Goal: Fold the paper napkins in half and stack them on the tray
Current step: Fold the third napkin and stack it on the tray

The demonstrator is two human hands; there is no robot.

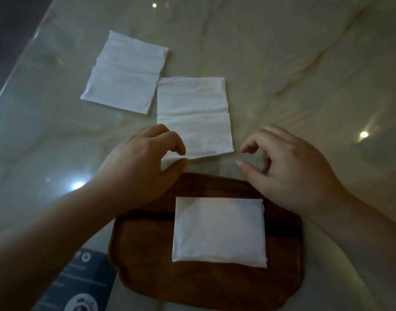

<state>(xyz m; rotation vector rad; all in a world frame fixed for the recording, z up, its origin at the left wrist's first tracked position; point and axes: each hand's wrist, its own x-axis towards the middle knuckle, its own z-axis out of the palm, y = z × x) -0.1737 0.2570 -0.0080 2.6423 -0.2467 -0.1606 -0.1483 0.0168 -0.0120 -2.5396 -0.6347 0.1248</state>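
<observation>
Napkins are partly done: one folded napkin (219, 230) lies on the tray (143, 248). Just beyond the tray, the left hand (145, 162) pinches the near corner of a flat napkin (194, 115); the right hand (289, 167) has an empty, half-wide grip. Another napkin (125, 72) waits farther on the tabletop (304, 63).

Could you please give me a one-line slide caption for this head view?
Left hand pinches an unfolded napkin; one folded napkin lies on the wooden tray.
</observation>
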